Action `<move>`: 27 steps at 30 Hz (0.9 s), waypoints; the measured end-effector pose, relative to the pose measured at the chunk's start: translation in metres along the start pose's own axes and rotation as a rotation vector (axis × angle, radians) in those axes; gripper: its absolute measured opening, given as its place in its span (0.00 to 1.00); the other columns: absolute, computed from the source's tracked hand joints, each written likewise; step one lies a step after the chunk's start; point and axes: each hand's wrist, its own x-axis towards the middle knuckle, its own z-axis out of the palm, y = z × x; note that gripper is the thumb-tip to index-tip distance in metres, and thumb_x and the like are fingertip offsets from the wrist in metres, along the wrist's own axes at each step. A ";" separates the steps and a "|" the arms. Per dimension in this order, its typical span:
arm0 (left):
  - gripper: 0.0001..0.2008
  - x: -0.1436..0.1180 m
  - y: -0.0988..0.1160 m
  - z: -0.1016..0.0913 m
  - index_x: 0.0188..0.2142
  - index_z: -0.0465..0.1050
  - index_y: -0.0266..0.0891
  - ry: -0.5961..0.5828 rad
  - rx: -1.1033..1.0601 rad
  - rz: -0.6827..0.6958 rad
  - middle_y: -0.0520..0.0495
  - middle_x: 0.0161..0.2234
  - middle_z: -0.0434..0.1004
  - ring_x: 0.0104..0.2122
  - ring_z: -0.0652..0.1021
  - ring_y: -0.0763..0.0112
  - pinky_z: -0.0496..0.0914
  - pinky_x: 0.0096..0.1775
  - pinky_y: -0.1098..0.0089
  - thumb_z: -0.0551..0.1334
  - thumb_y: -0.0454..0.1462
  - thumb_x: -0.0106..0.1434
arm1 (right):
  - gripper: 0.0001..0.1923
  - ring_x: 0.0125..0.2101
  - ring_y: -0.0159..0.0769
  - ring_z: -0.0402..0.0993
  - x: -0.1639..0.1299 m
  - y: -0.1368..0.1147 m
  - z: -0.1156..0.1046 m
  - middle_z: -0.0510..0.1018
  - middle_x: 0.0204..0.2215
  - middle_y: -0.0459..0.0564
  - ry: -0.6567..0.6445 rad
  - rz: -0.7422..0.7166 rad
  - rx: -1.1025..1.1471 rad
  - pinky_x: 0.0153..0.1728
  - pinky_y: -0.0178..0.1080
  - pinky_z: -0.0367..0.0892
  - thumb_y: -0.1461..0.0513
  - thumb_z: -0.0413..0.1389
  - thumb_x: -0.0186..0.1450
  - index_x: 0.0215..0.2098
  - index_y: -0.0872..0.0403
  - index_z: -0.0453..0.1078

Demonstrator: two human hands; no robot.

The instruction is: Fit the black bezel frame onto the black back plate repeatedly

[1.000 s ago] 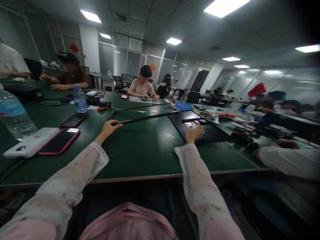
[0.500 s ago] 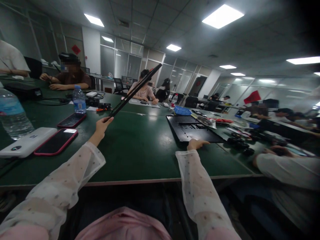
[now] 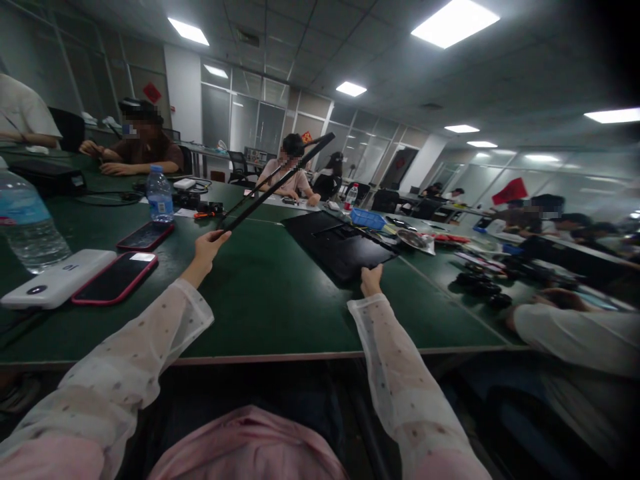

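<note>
My left hand [image 3: 209, 255] is closed around the near end of a thin black frame [image 3: 283, 190]. The frame rises at a slant, seen nearly edge-on, with a gap between its two long bars. My right hand [image 3: 371, 280] pinches the near right corner of a flat black panel [image 3: 333, 250] with a rectangular recess in it. This panel is low over the green table [image 3: 270, 313]; I cannot tell whether it rests on it. The frame and panel are apart.
Left of me are two phones [image 3: 116, 279], a white power bank [image 3: 59, 279] and water bottles [image 3: 160, 195]. A blue basket [image 3: 367, 219], bagged parts and black devices [image 3: 483, 290] lie to the right. A co-worker's sleeve [image 3: 575, 333] is close on the right.
My right hand has moved the black panel left and turned it, and now grips its corner with bent fingers. The frame in my left hand has rotated slightly, showing a wider gap.
</note>
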 end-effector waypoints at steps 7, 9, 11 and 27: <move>0.25 -0.011 0.020 0.003 0.44 0.82 0.34 -0.094 0.065 0.048 0.39 0.42 0.84 0.44 0.83 0.57 0.77 0.47 0.62 0.80 0.44 0.50 | 0.31 0.37 0.41 0.81 0.009 0.000 0.013 0.84 0.37 0.49 -0.173 0.215 0.133 0.41 0.44 0.81 0.65 0.64 0.53 0.56 0.50 0.75; 0.22 -0.013 0.025 0.003 0.43 0.82 0.35 -0.122 0.166 0.120 0.39 0.43 0.84 0.46 0.82 0.55 0.76 0.49 0.61 0.79 0.43 0.52 | 0.25 0.39 0.41 0.81 0.014 0.001 0.008 0.83 0.37 0.49 -0.122 0.231 0.077 0.44 0.45 0.80 0.64 0.64 0.55 0.52 0.52 0.76; 0.20 -0.013 0.026 0.002 0.43 0.83 0.36 -0.158 0.306 0.205 0.39 0.44 0.85 0.48 0.82 0.53 0.75 0.52 0.60 0.79 0.43 0.54 | 0.17 0.43 0.41 0.82 0.017 -0.003 -0.001 0.83 0.38 0.51 0.001 0.206 0.059 0.49 0.46 0.79 0.59 0.63 0.60 0.47 0.52 0.76; 0.13 -0.023 0.007 0.003 0.45 0.85 0.46 -0.454 0.937 0.476 0.43 0.53 0.83 0.58 0.76 0.49 0.66 0.60 0.53 0.76 0.45 0.62 | 0.19 0.57 0.47 0.78 0.010 -0.006 0.003 0.84 0.52 0.56 -0.093 -0.159 -0.146 0.67 0.55 0.66 0.62 0.62 0.62 0.52 0.52 0.76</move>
